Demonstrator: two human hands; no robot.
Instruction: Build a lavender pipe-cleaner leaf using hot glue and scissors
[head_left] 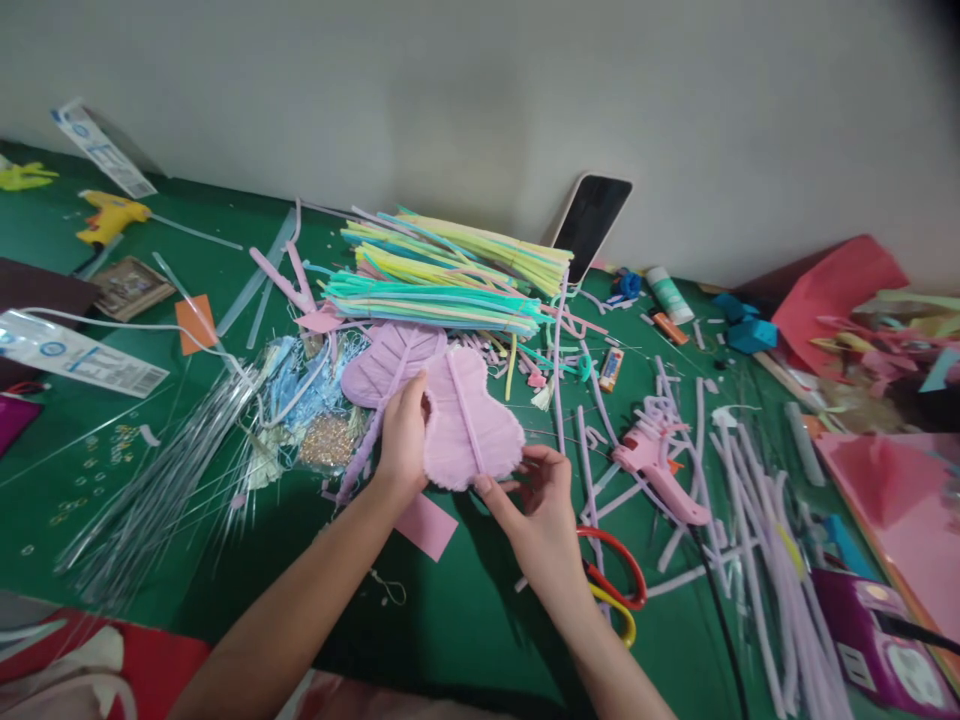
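A lilac fuzzy piece [491, 425] with a wavy edge and a raised strip down its middle is held up over the table. My left hand [405, 435] grips its left edge, fingers partly hidden behind it. At its lower right edge, my right hand [536, 500] pinches it between thumb and fingers. Just behind and left lies a second lilac leaf-like piece [390, 365] with raised veins; its twisted stem runs down beside my left hand. A pink paper rectangle [426, 525] lies below the held piece.
Bundled pipe cleaners [442, 300] lie behind, before a leaning phone [592, 220]. To the right are a pink glue gun [660, 470], scissors [615, 575] and lilac pipe cleaners [787, 600]. Leftward lie wires [165, 480], beads [328, 441] and a yellow glue gun [111, 215].
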